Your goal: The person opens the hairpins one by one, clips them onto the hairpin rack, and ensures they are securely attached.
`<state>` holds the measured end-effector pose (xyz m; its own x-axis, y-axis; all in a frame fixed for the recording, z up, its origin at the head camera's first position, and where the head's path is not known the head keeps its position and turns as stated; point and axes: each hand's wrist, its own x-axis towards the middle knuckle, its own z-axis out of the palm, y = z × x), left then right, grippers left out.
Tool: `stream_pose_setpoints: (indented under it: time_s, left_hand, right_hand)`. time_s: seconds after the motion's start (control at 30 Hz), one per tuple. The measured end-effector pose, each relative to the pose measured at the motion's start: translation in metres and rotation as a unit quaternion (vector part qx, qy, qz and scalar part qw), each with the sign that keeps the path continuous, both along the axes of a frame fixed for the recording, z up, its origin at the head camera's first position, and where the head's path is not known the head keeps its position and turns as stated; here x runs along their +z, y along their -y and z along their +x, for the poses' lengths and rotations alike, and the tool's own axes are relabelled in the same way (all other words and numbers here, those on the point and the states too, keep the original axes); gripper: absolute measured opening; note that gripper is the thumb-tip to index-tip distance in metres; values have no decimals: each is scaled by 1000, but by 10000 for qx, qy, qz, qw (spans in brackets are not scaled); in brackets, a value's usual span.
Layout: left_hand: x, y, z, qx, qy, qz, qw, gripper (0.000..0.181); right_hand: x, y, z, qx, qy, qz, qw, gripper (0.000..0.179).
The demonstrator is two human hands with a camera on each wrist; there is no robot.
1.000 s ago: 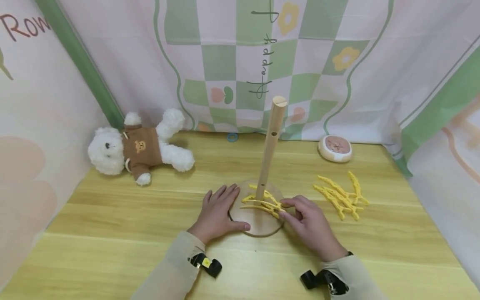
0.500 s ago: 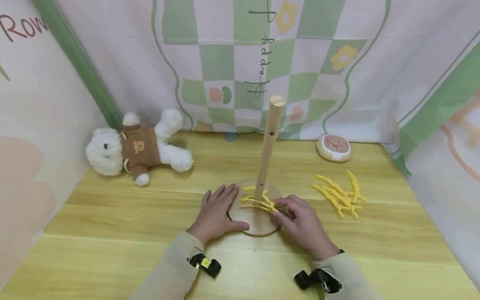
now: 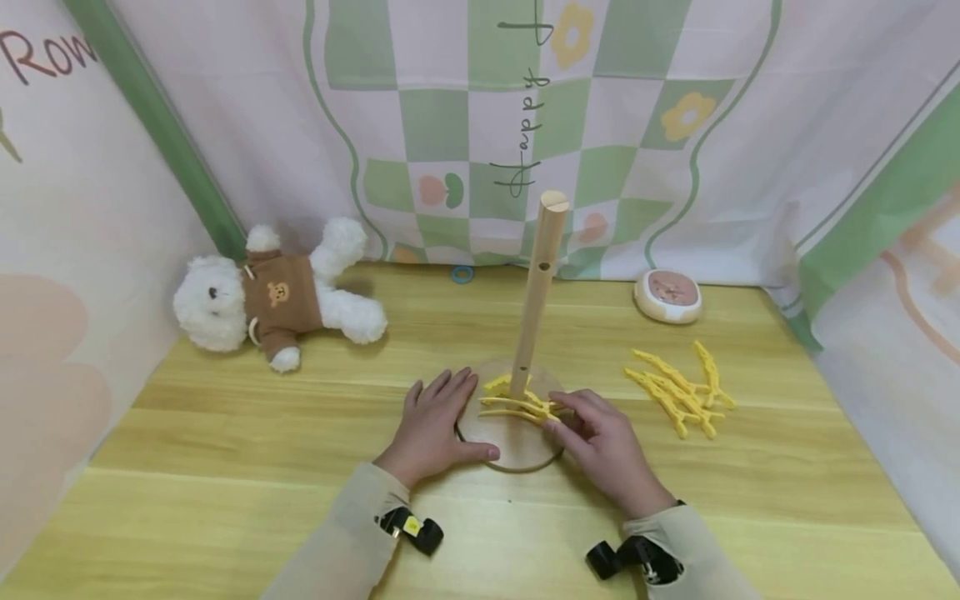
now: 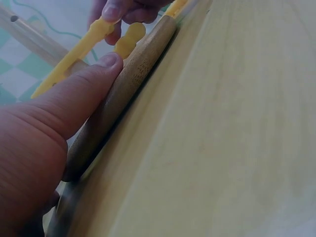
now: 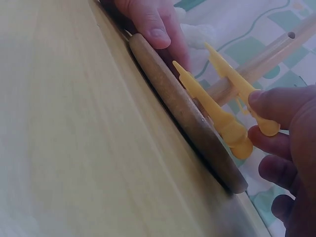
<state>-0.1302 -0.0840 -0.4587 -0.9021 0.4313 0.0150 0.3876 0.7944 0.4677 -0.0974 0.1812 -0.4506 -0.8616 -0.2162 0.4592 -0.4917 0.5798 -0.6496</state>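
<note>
A round wooden base (image 3: 517,454) carries an upright wooden post (image 3: 537,292) with small holes. My left hand (image 3: 431,429) rests on the base's left side, fingers straight and spread, thumb along the front rim. At the base's right side, my right hand (image 3: 611,446) pinches a yellow branch-shaped plastic piece (image 5: 237,84) between thumb and index finger. In the right wrist view this piece crosses the foot of the post, level with it. A second yellow piece (image 5: 210,106) lies lower, close over the base. Part of the yellow pieces is hidden behind the post and fingers.
Several more yellow branch pieces (image 3: 678,396) lie in a pile on the right of the table. A white and brown plush toy (image 3: 281,292) lies back left. Near the curtain are a blue ring (image 3: 462,274) and a round white-and-pink device (image 3: 669,296).
My right hand has moved a little left with the yellow branch piece, bringing it closer against the post's foot. My left hand stays where it was on the base.
</note>
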Motion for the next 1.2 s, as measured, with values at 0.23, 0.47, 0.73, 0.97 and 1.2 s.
stream_pose_setpoints:
  time_s: [0.23, 0.47, 0.73, 0.97, 1.2]
  left_hand:
    - [-2, 1, 0, 7, -9, -17, 10000, 116]
    - [-3, 1, 0, 12, -21, -27, 10000, 116]
    - [-2, 1, 0, -3, 17, -25, 10000, 116]
    - [1, 1, 1, -7, 79, -18, 10000, 117]
    - [3, 1, 2, -35, 42, 40, 10000, 116]
  right_hand:
    - [-2, 1, 0, 6, 19, -205, 9998, 38]
    - [-2, 1, 0, -20, 135, -210, 9997, 38]
    - [-3, 0, 0, -111, 132, -177, 9997, 38]
    - [-5, -1, -1, -222, 70, -156, 9996, 37]
    - [-4, -1, -1, -218, -24, -224, 9995, 37]
